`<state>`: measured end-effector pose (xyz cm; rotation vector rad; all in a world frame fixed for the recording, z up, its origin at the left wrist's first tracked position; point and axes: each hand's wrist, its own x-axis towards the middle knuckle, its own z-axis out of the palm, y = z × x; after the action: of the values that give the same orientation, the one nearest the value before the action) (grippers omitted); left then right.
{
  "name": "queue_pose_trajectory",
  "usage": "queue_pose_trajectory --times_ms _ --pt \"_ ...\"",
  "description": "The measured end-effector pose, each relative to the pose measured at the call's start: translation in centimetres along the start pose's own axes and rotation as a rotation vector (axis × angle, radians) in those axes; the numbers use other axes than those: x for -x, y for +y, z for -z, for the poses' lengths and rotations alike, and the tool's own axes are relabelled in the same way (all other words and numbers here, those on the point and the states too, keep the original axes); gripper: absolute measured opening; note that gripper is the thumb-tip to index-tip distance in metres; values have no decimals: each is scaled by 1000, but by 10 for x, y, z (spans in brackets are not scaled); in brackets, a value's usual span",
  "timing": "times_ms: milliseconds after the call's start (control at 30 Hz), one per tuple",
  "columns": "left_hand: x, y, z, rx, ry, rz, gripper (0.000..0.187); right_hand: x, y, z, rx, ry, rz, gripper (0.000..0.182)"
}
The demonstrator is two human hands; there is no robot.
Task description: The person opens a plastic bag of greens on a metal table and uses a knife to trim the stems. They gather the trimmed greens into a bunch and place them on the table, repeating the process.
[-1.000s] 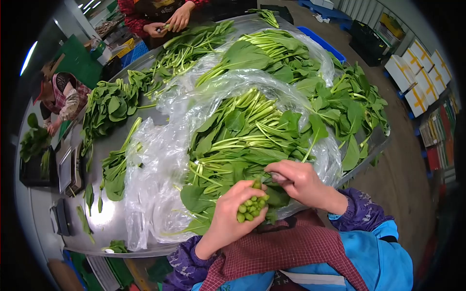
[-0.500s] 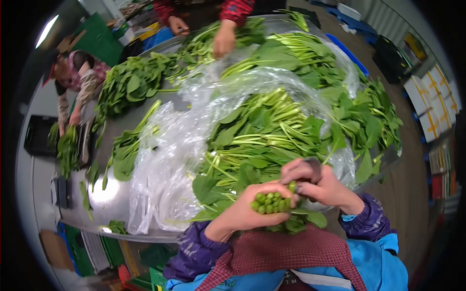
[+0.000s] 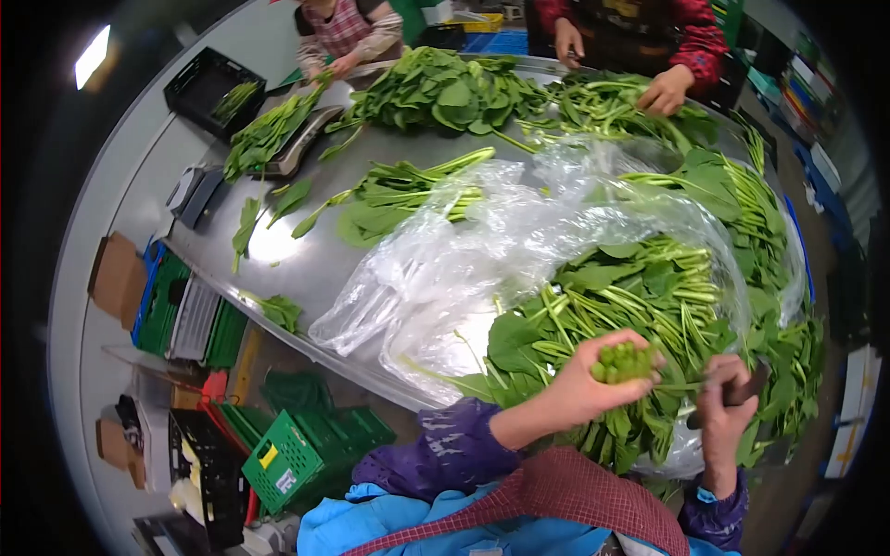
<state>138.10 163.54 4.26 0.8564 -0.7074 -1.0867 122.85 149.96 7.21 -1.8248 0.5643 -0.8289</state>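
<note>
My left hand [image 3: 593, 380] is wrapped round a bunch of green stems [image 3: 623, 362], cut ends facing up, leaves hanging below. To its right, my right hand [image 3: 723, 412] is closed on a dark object [image 3: 749, 385], perhaps a knife, and a thin stem lies between the hands. Under and behind them a large heap of leafy greens [image 3: 649, 287] rests in clear plastic [image 3: 519, 232] on the metal table [image 3: 297, 232].
Across the table are two co-workers, one in a red patterned sleeve [image 3: 697, 46], one by a scale [image 3: 301, 144] and black crate [image 3: 215, 93]. More greens [image 3: 445, 93] lie at the far side. Green crates [image 3: 297, 459] stand below the near edge at left.
The view has swung left, so the table appears further right. My right hand has moved away from the stem ends in my left hand, which still grips the bunch.
</note>
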Motion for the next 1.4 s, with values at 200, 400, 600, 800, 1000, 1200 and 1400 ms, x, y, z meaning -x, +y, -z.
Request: queue_pose_trajectory --times_ms 200,400,600,800,1000,1200,1400 --pt "64 99 76 183 501 -375 29 -14 40 57 -146 127 -174 18" --pt "143 180 135 -1012 1131 -623 25 -17 43 87 106 27 -325 28" --pt "184 174 257 -2268 1299 -130 28 -11 51 97 144 -7 -264 25" --pt "229 66 369 -2077 1291 270 40 -1 35 97 249 -4 -396 15" --pt "237 55 402 -1737 1148 456 76 7 37 108 501 -234 -506 19" --pt "258 113 438 -1238 1164 7 49 -3 50 67 577 -338 -306 26" --pt "120 134 280 -1229 1068 -390 23 -15 78 -28 801 -347 130 46"
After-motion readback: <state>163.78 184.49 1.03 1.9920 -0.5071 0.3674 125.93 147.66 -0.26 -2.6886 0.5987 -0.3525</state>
